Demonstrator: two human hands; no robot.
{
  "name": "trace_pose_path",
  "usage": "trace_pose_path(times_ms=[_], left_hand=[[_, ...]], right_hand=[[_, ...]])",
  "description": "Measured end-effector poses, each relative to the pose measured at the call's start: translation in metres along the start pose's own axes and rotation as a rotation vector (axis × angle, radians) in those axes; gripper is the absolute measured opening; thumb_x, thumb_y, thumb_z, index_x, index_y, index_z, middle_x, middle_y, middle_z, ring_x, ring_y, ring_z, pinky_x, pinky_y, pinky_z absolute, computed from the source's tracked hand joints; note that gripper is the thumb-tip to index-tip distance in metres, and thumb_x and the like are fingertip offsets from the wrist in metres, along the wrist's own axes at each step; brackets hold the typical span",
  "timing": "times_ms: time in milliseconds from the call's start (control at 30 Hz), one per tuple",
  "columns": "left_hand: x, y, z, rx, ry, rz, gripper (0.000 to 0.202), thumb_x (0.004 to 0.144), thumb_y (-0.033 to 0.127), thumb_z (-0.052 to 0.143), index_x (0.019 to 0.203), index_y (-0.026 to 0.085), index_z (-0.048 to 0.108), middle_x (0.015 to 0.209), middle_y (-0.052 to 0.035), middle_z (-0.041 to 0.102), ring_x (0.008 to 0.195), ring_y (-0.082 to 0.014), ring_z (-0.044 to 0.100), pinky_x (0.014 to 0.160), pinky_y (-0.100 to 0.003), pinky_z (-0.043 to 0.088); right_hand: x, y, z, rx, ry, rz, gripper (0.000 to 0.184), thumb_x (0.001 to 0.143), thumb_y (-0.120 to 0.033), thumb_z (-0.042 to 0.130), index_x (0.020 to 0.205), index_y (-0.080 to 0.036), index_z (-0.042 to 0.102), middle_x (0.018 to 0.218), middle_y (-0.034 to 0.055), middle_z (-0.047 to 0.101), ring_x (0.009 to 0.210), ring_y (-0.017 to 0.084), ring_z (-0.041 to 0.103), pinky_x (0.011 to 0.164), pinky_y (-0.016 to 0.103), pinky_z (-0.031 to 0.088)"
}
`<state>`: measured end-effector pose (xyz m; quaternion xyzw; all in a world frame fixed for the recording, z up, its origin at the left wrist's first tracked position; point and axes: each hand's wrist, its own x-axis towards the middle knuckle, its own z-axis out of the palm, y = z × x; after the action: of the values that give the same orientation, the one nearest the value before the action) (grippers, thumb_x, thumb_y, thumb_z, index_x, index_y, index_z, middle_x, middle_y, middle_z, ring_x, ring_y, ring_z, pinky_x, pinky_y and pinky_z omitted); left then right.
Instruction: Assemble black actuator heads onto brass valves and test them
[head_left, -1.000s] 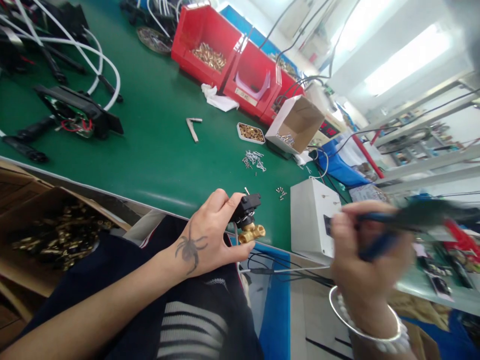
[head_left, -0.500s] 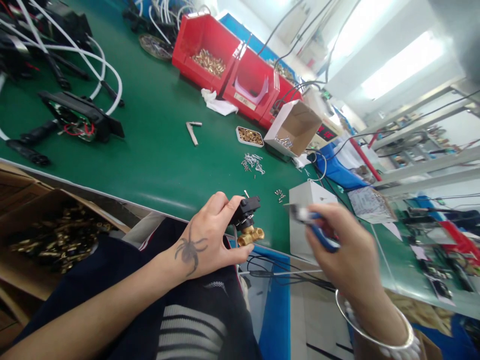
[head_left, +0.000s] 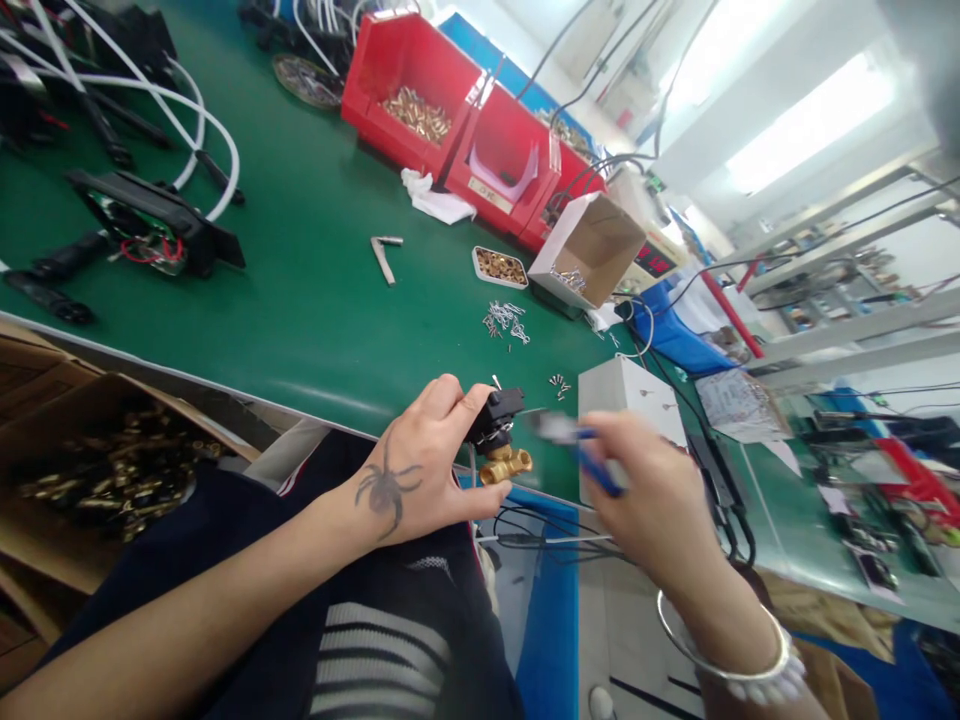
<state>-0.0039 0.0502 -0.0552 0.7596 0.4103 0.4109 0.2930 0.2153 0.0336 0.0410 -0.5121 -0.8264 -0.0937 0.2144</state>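
My left hand (head_left: pixel 427 465) is closed around a small brass valve (head_left: pixel 504 467) with a black housing (head_left: pixel 495 415) on top, held just above the bench's front edge. The fingers on its far side are hidden. In my right hand (head_left: pixel 652 490) are blue-handled pliers (head_left: pixel 559 428), blurred by motion, their jaws pointing left at the black housing. A narrow gap seems to lie between the jaws and the housing. Several small metal pins (head_left: pixel 559 384) lie behind the pliers on the green bench (head_left: pixel 337 330). Farther back is a pile of silver clips (head_left: pixel 505 320).
Beyond the clips stand a tray of brass nuts (head_left: pixel 500 267), an open carton (head_left: pixel 589 250) and red bins (head_left: pixel 412 85). A white box (head_left: pixel 622 385) sits close behind my right hand. An L-shaped metal tool (head_left: pixel 385 260) and a black cabled unit (head_left: pixel 157 225) lie to the left.
My right hand has moved left with the pliers, bringing their jaws near the black housing. My left hand keeps its hold on the valve, almost still.
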Motion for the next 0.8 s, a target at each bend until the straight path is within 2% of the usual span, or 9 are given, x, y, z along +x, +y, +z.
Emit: trace_pose_path(times_ms=[67, 100, 233, 367, 400, 533, 567, 700, 800], left_hand=[[0.0001, -0.0005, 0.0001, 0.003, -0.006, -0.003, 0.063, 0.076, 0.037, 0.074, 0.131, 0.021, 0.048, 0.099, -0.0031, 0.048, 0.087, -0.0214, 0.057, 0.078, -0.038, 0.059], [0.0001, -0.0006, 0.0001, 0.001, -0.003, -0.001, 0.063, 0.077, 0.037, 0.074, 0.131, 0.021, 0.047, 0.099, -0.0031, 0.048, 0.087, -0.0212, 0.057, 0.077, -0.038, 0.059], [0.0014, -0.0002, 0.0001, 0.009, 0.020, 0.020, 0.065, 0.075, 0.037, 0.074, 0.132, 0.019, 0.048, 0.099, -0.0035, 0.049, 0.087, -0.0217, 0.057, 0.075, -0.039, 0.060], [0.0028, 0.0006, -0.0005, 0.021, -0.019, 0.006, 0.062, 0.076, 0.038, 0.074, 0.130, 0.015, 0.051, 0.099, -0.0044, 0.049, 0.088, -0.0220, 0.057, 0.078, -0.039, 0.060], [0.0029, 0.0008, -0.0004, 0.017, -0.021, 0.006, 0.063, 0.077, 0.038, 0.074, 0.130, 0.015, 0.050, 0.099, -0.0045, 0.049, 0.088, -0.0216, 0.056, 0.078, -0.039, 0.060], [0.0033, 0.0016, -0.0005, 0.018, -0.005, 0.021, 0.064, 0.076, 0.037, 0.074, 0.131, 0.015, 0.050, 0.100, -0.0047, 0.049, 0.088, -0.0216, 0.056, 0.078, -0.039, 0.060], [0.0034, 0.0019, -0.0008, 0.023, -0.010, 0.023, 0.063, 0.076, 0.037, 0.074, 0.130, 0.015, 0.050, 0.099, -0.0047, 0.050, 0.088, -0.0220, 0.056, 0.077, -0.039, 0.060], [0.0040, 0.0028, -0.0024, 0.033, -0.029, 0.013, 0.062, 0.076, 0.038, 0.074, 0.129, 0.015, 0.051, 0.099, -0.0049, 0.050, 0.090, -0.0226, 0.056, 0.078, -0.039, 0.059], [0.0052, 0.0033, -0.0031, 0.031, -0.022, 0.012, 0.066, 0.075, 0.038, 0.075, 0.131, 0.013, 0.051, 0.099, -0.0051, 0.050, 0.088, -0.0217, 0.056, 0.077, -0.038, 0.059]], right_hand=[[-0.0014, 0.0010, 0.0021, 0.004, -0.288, -0.036, 0.022, 0.083, -0.009, 0.054, 0.098, -0.024, 0.061, 0.075, -0.0006, 0.058, 0.062, 0.016, 0.056, 0.055, 0.028, 0.041], [-0.0020, 0.0015, 0.0021, 0.005, -0.242, 0.015, 0.021, 0.085, -0.011, 0.055, 0.100, -0.024, 0.061, 0.077, -0.0003, 0.058, 0.063, 0.017, 0.056, 0.057, 0.028, 0.042], [-0.0034, 0.0023, 0.0004, -0.009, 0.360, 0.255, 0.014, 0.091, -0.021, 0.057, 0.104, -0.025, 0.057, 0.086, 0.0013, 0.054, 0.068, 0.017, 0.054, 0.063, 0.031, 0.043], [0.0001, 0.0023, -0.0003, 0.013, -0.298, -0.014, 0.019, 0.085, -0.011, 0.053, 0.098, -0.024, 0.060, 0.077, 0.0006, 0.059, 0.062, 0.017, 0.055, 0.056, 0.028, 0.041], [0.0013, 0.0023, -0.0012, 0.007, -0.315, -0.029, 0.019, 0.085, -0.011, 0.054, 0.098, -0.024, 0.060, 0.077, 0.0002, 0.059, 0.062, 0.017, 0.055, 0.057, 0.028, 0.041], [0.0026, 0.0024, -0.0017, 0.022, 0.343, 0.145, 0.020, 0.089, -0.013, 0.060, 0.104, -0.026, 0.058, 0.086, -0.0002, 0.057, 0.069, 0.016, 0.055, 0.065, 0.028, 0.045], [0.0020, 0.0028, -0.0004, 0.038, 0.321, 0.117, 0.021, 0.088, -0.012, 0.059, 0.104, -0.026, 0.059, 0.085, -0.0006, 0.057, 0.069, 0.015, 0.055, 0.064, 0.027, 0.044], [0.0002, 0.0049, 0.0009, 0.024, -0.303, -0.068, 0.022, 0.084, -0.008, 0.054, 0.098, -0.023, 0.061, 0.076, -0.0006, 0.059, 0.062, 0.016, 0.056, 0.054, 0.026, 0.041], [0.0007, 0.0035, -0.0041, -0.018, 0.129, 0.136, 0.016, 0.089, -0.015, 0.058, 0.101, -0.025, 0.060, 0.083, 0.0010, 0.059, 0.065, 0.016, 0.055, 0.062, 0.029, 0.044]])
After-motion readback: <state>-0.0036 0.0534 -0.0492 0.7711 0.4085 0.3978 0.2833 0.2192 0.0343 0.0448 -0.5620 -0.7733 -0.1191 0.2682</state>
